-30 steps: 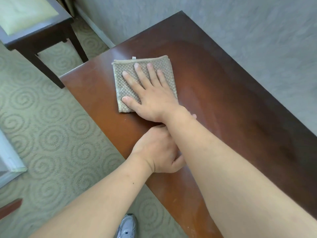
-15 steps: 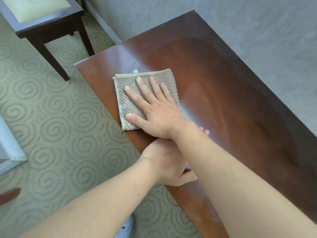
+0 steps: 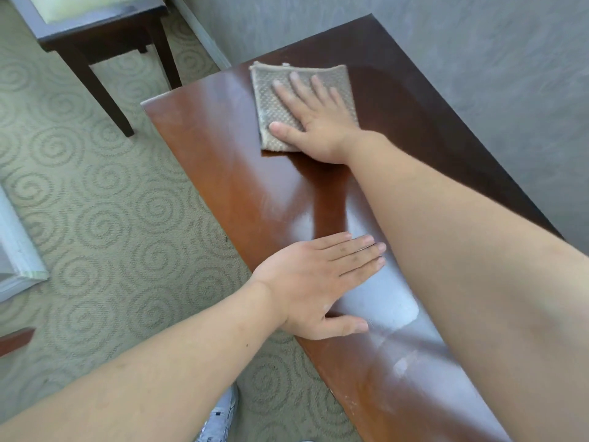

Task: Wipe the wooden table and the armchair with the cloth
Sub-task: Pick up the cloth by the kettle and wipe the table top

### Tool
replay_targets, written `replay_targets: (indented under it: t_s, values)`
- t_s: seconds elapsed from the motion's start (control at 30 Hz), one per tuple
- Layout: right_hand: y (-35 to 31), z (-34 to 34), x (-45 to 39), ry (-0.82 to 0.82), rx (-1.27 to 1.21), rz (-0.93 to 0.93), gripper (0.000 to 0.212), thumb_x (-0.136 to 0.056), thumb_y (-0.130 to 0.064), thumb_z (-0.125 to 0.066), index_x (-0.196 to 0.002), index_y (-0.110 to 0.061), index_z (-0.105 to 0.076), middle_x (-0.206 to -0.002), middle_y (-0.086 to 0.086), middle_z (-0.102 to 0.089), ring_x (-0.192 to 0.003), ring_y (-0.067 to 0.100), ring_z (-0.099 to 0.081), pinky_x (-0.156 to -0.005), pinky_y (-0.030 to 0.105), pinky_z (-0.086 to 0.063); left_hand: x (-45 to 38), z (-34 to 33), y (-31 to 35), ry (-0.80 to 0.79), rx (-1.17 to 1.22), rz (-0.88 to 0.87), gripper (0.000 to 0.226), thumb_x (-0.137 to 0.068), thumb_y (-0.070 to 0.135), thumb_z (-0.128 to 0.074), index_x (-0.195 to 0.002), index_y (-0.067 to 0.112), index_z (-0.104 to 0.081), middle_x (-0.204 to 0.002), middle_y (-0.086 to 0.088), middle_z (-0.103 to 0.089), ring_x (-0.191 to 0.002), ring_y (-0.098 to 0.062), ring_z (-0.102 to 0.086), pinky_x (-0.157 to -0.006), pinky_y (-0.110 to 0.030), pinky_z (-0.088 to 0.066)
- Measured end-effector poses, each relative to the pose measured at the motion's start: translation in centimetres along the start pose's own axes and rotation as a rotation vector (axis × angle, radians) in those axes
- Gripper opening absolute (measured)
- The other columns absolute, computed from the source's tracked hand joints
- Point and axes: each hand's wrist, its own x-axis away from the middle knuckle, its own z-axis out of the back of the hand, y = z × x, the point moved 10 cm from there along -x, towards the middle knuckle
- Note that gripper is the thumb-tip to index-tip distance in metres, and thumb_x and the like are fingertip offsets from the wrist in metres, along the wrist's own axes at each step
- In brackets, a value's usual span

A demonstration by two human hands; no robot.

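Note:
A folded beige waffle-weave cloth (image 3: 271, 100) lies near the far left corner of the glossy reddish-brown wooden table (image 3: 223, 173). My right hand (image 3: 315, 122) presses flat on the cloth, fingers spread, palm covering its near right part. My left hand (image 3: 318, 282) rests flat on the tabletop by the near front edge, fingers straight and holding nothing. A dark wooden armchair (image 3: 105, 30) with a pale seat cushion stands at the top left, beyond the table's end; only its seat and legs show.
The table's back edge runs along a grey textured wall (image 3: 478, 74). Swirl-patterned carpet (image 3: 111, 202) covers the floor on the left. A white frame (image 3: 19, 250) sits at the left edge. My white shoe (image 3: 220, 416) is by the table's front.
My right hand has pushed the cloth away toward the far end of the table. My left hand has come out from under the right forearm and flattened on the tabletop.

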Motion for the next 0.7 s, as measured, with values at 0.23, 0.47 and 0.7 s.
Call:
replay_targets:
  t_s: [0.23,0.47,0.7]
  values:
    - [9.0,-0.5,6.9,0.1,-0.021,-0.24,0.075,-0.087,-0.077,-0.016,-0.153,-0.046,0.0,-0.166,-0.005,0.007,-0.152,0.024,0.011,-0.119,0.042,0.008,-0.1,1.7,0.3,0.127,0.091,-0.049,0.085,-0.097,0.065,-0.018,-0.161,0.009,-0.017,-0.169,-0.007,-0.012,-0.157,-0.018,-0.003,-0.127,-0.034,0.001]
    - [6.8,-2.8,16.6,0.133,-0.033,-0.371,0.071,-0.09,-0.072,-0.012,-0.154,-0.044,0.003,-0.166,-0.002,0.008,-0.152,0.024,0.012,-0.121,0.043,0.009,3.0,6.7,-3.4,0.567,0.316,0.105,0.052,-0.1,0.036,-0.043,-0.133,0.002,-0.064,-0.144,-0.013,-0.058,-0.141,-0.027,-0.047,-0.118,-0.044,-0.038]
    - [-4.1,-6.4,25.1,0.151,-0.073,-0.353,0.069,-0.096,-0.067,-0.022,-0.157,-0.037,-0.008,-0.167,0.0,-0.001,-0.152,0.027,0.009,-0.12,0.05,-0.002,3.8,6.5,-15.0,0.374,0.16,0.478,0.06,-0.106,0.039,-0.024,-0.157,0.007,-0.03,-0.166,-0.011,-0.023,-0.156,-0.022,-0.013,-0.128,-0.036,-0.005]
